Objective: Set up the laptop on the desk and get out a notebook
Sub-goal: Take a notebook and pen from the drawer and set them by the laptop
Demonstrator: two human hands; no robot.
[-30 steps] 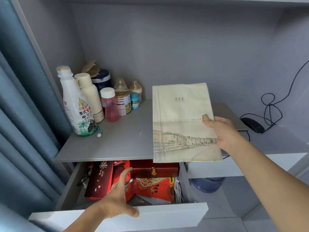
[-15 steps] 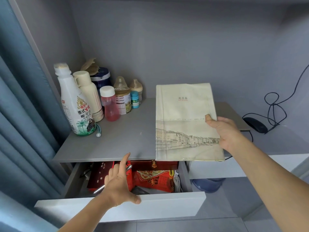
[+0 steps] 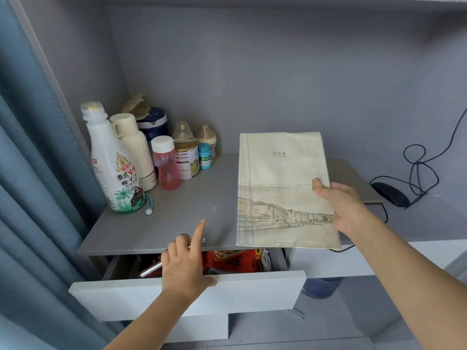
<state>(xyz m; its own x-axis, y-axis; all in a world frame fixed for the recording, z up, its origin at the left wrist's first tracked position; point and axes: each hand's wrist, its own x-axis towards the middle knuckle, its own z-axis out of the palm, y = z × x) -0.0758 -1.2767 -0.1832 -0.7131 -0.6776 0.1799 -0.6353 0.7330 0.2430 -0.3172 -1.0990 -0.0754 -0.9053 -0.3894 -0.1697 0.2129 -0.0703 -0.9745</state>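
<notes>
While one notebook (image 3: 283, 188) hangs, two hands grasp.

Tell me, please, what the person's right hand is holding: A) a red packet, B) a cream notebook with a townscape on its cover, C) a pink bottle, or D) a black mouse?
B: the right hand grips the cream notebook by its right edge, above the desk.

Bottles (image 3: 141, 160) are grouped at the desk's (image 3: 164, 223) back left (the mouse (image 3: 390, 197) lies far right); the drawer (image 3: 189, 294) is below.
</notes>
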